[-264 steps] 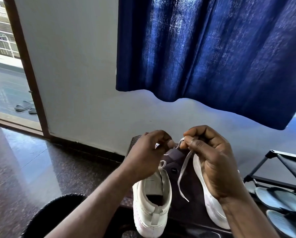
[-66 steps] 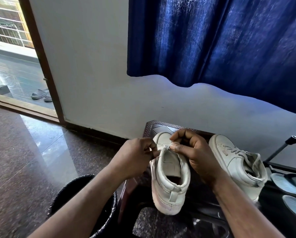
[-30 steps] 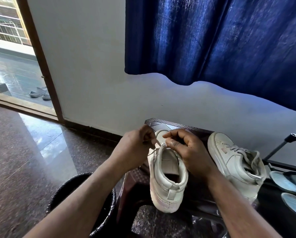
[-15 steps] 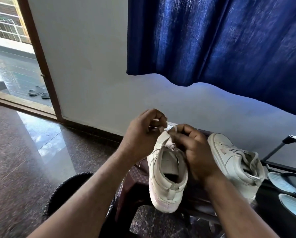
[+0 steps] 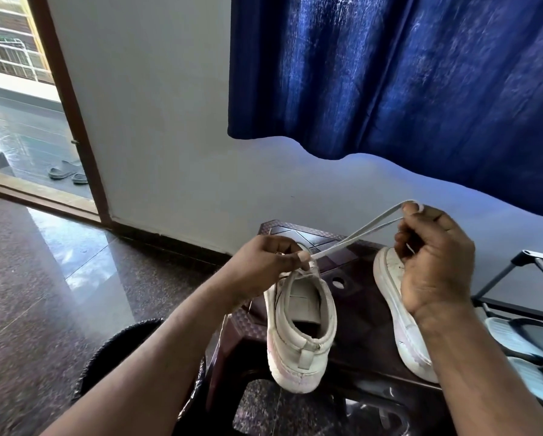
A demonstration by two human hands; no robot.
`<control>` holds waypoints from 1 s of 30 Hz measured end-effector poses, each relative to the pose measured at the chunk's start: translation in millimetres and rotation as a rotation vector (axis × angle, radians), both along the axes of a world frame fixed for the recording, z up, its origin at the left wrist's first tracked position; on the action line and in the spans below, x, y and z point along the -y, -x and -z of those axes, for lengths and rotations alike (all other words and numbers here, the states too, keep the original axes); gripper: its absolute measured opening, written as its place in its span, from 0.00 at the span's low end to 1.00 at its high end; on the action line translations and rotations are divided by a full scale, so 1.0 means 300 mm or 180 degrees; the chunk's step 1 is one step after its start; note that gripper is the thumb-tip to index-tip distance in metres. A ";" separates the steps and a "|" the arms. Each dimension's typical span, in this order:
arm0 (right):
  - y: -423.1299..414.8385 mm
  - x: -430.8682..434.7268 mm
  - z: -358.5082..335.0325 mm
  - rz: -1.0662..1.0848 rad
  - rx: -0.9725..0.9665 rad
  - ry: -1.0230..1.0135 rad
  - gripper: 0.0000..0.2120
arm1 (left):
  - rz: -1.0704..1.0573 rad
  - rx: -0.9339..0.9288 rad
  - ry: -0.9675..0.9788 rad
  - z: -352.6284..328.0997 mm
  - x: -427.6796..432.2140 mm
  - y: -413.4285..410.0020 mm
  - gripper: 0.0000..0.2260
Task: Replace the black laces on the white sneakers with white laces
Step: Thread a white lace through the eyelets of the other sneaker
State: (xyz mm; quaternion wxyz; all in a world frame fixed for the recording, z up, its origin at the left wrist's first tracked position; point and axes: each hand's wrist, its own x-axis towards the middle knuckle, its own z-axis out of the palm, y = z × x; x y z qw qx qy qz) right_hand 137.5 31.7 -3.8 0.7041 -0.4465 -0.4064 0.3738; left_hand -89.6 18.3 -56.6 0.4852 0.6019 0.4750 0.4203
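The near sneaker (image 5: 301, 335) stands on the dark brown worktop (image 5: 352, 256), heel toward the camera and toe toward 12 o'clock; its collar is open and the tongue is visible. The left hand (image 5: 263, 262) sits at the front of the sneaker's opening, at 10 o'clock of its heel; its fingers (image 5: 303, 256) are curled, thumb and forefinger pinching the white lace (image 5: 358, 232) where it leaves the upper eyelets. From that pinch the lace runs taut as two strands toward 2 o'clock, clear of the worktop, and ends in a loop at the right hand (image 5: 433, 262); the right fingers (image 5: 411, 210) are curled around the loop end and hold it raised. The second sneaker (image 5: 399, 319) lies at 3 o'clock of the near one, tipped on its side with the sole edge showing; the right hand and wrist cover most of it. A blue curtain (image 5: 405, 73) hangs at 12 o'clock; a black rack (image 5: 525, 259) with pale sandals (image 5: 515, 338) stands at 3 o'clock; a dark bin (image 5: 116, 350) sits at 8 o'clock on the polished floor (image 5: 43, 262); slippers (image 5: 64, 171) lie beyond the doorway at 10 o'clock.
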 end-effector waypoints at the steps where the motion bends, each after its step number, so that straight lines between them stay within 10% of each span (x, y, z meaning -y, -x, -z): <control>1: 0.003 -0.002 0.012 0.0245 0.0420 0.0112 0.02 | 0.0052 0.0167 0.0079 -0.002 0.000 -0.004 0.12; 6: 0.047 0.043 0.067 0.1132 0.2780 -0.0286 0.24 | 0.0222 0.0525 0.0080 -0.007 0.002 -0.026 0.09; 10: 0.122 0.046 0.108 -0.0458 0.3681 -0.0218 0.17 | 0.0297 0.0705 0.0008 -0.009 0.003 -0.039 0.06; 15: 0.135 0.037 0.138 -0.1254 0.3187 0.0212 0.21 | 0.0079 0.0312 -0.0057 0.009 -0.013 -0.016 0.07; 24: 0.059 0.043 -0.005 -0.1825 -0.0592 0.0190 0.08 | -0.0322 -0.0622 0.0180 0.027 -0.030 0.109 0.08; 30: 0.082 0.088 -0.018 -0.1769 0.1047 0.0050 0.13 | -0.0467 -0.0474 -0.0632 0.013 -0.010 0.066 0.10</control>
